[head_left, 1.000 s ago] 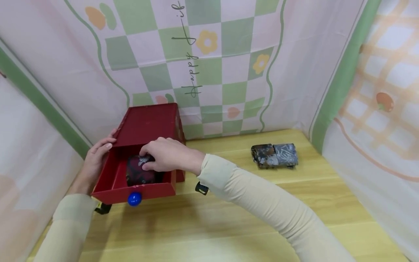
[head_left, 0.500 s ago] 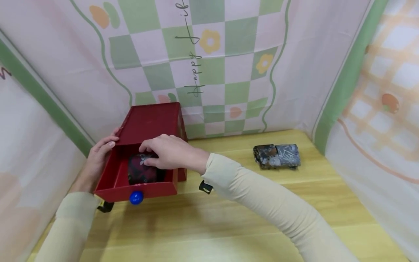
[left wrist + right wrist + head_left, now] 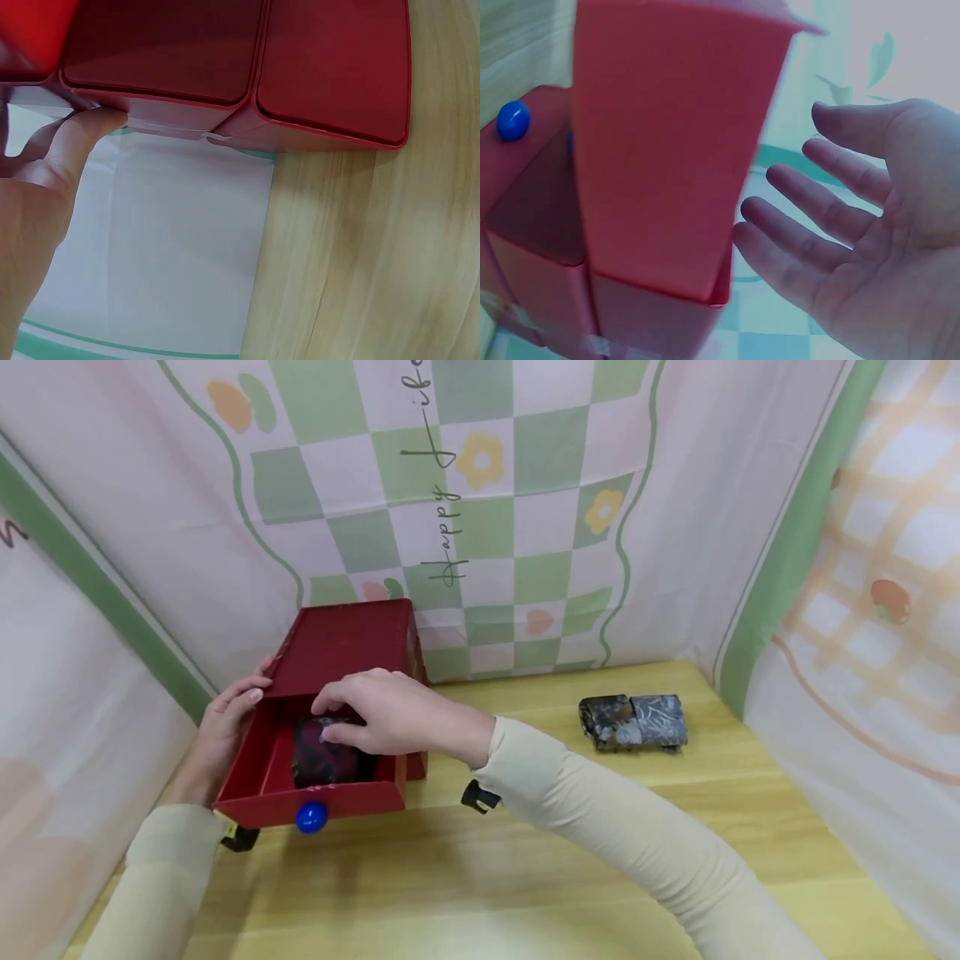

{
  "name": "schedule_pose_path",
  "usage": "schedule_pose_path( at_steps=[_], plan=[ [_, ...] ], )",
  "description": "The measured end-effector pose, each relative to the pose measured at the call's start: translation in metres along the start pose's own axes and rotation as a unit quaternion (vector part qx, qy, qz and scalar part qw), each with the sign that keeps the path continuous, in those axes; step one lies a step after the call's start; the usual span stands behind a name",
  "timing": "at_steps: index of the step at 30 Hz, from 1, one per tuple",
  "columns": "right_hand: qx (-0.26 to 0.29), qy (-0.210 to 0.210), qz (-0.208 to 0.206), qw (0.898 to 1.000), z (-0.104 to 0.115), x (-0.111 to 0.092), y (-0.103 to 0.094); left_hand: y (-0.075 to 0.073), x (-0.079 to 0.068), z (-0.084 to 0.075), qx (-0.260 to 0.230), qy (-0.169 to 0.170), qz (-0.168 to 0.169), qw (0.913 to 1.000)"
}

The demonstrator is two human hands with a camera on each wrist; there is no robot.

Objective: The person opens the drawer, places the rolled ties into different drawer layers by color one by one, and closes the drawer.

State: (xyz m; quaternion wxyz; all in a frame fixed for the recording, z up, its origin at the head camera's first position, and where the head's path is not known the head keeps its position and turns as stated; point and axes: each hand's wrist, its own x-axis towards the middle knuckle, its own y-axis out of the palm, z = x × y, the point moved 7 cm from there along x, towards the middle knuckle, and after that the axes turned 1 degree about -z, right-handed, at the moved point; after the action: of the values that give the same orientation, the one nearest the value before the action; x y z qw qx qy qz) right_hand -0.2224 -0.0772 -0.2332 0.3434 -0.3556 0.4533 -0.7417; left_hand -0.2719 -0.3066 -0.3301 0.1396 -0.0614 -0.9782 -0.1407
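Edging slightly leftward, the right grip (image 3: 386, 710) is hovering with fingers parted, holding nothing; the dark bundle (image 3: 322, 762) is lying just below its thumb inside the red drawer (image 3: 363, 796), farther from the left grip (image 3: 223, 720).

Head view from above; wrist views close; cabinet (image 3: 341, 647) shared

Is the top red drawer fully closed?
No, the head view shows the top red drawer pulled out from its dark-red cabinet, with a dark patterned bundle visible inside.
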Motion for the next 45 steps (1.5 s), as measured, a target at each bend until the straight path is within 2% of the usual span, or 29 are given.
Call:
schedule_pose_path(
  at_steps=[4, 8, 11, 14, 17, 21, 24, 27, 34, 35, 37, 38, 40, 43, 45],
  plan=[
    [0.021, -0.033, -0.020, 0.999, 0.012, -0.012, -0.010, 0.000, 0.000, 0.000, 0.000, 0.002, -0.003, 1.0000],
    [0.082, -0.067, -0.052, 0.993, 0.025, -0.031, -0.022, 0.000, 0.001, 0.002, -0.002, -0.003, -0.003, 1.0000],
    [0.167, -0.079, -0.075, 0.980, 0.032, -0.046, -0.028, -0.001, 0.001, 0.002, 0.001, -0.001, -0.003, 1.0000],
    [0.267, -0.079, -0.074, 0.957, 0.038, -0.057, -0.025, 0.000, 0.002, 0.001, -0.002, 0.005, -0.003, 1.0000],
    [0.357, -0.074, -0.038, 0.930, 0.044, -0.065, -0.014, 0.000, 0.002, 0.001, -0.006, 0.004, -0.003, 1.0000],
    [0.425, -0.068, 0.032, 0.902, 0.052, -0.070, 0.010, -0.001, 0.000, 0.001, -0.002, -0.004, -0.004, 1.0000],
    [0.452, -0.061, 0.080, 0.886, 0.056, -0.071, 0.030, -0.001, -0.002, 0.002, -0.002, -0.007, -0.005, 1.0000],
    [0.487, -0.039, 0.124, 0.864, 0.058, -0.072, 0.048, -0.001, -0.002, 0.003, -0.002, -0.007, -0.005, 1.0000],
    [0.519, 0.041, 0.206, 0.829, 0.055, -0.072, 0.099, -0.001, 0.001, 0.001, 0.002, 0.001, -0.007, 1.0000],
    [0.527, 0.050, 0.215, 0.821, 0.054, -0.072, 0.106, -0.001, 0.001, 0.001, 0.001, 0.000, -0.008, 1.0000],
    [0.555, 0.071, 0.228, 0.797, 0.051, -0.070, 0.119, -0.002, 0.001, 0.000, 0.000, -0.001, -0.009, 1.0000],
    [0.572, 0.082, 0.233, 0.782, 0.050, -0.069, 0.124, -0.002, 0.001, 0.000, -0.001, -0.002, -0.009, 1.0000],
    [0.610, 0.103, 0.239, 0.749, 0.049, -0.067, 0.134, -0.002, 0.001, 0.000, 0.000, -0.002, -0.009, 1.0000],
    [0.666, 0.127, 0.242, 0.694, 0.049, -0.065, 0.146, -0.002, 0.001, 0.001, -0.003, -0.001, -0.007, 1.0000],
    [0.697, 0.134, 0.240, 0.663, 0.049, -0.063, 0.151, -0.001, 0.000, 0.001, -0.004, -0.001, -0.007, 1.0000]
  ],
)
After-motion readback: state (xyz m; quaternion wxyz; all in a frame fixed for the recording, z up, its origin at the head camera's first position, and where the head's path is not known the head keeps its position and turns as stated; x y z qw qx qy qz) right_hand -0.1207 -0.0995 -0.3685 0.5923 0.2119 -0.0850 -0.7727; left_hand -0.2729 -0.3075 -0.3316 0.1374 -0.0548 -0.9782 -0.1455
